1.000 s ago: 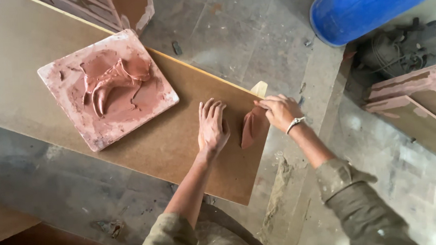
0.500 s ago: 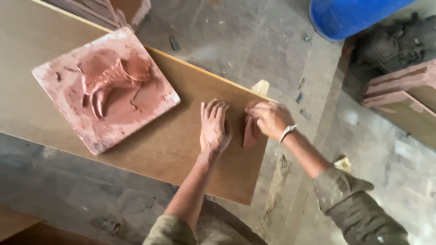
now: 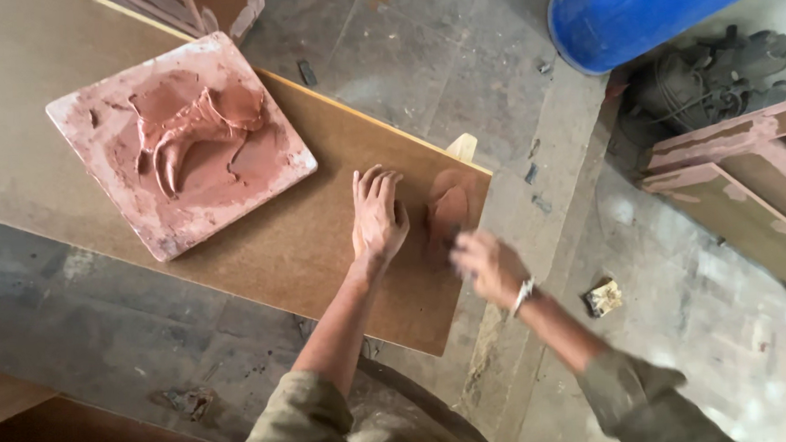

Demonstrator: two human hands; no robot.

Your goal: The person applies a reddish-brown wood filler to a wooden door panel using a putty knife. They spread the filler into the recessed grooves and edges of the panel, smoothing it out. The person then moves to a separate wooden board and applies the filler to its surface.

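Head view: clay piece (image 3: 450, 211) beside left hand (image 3: 377, 217)

Bare board (image 3: 323, 242) between clay-smeared mould (image 3: 177, 142) and hands (clay lump (image 3: 450, 211) near the right edge)

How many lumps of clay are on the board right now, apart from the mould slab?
1: a reddish clay piece lies near the board's right end, between the flat left hand and the blurred right hand. Hands may hide more.

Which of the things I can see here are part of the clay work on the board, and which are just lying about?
In use: clay lump, board, left hand flat on it, right hand by the lump, clay-filled square mould.

Lying about: blue barrel, wooden frames, floor scrap.
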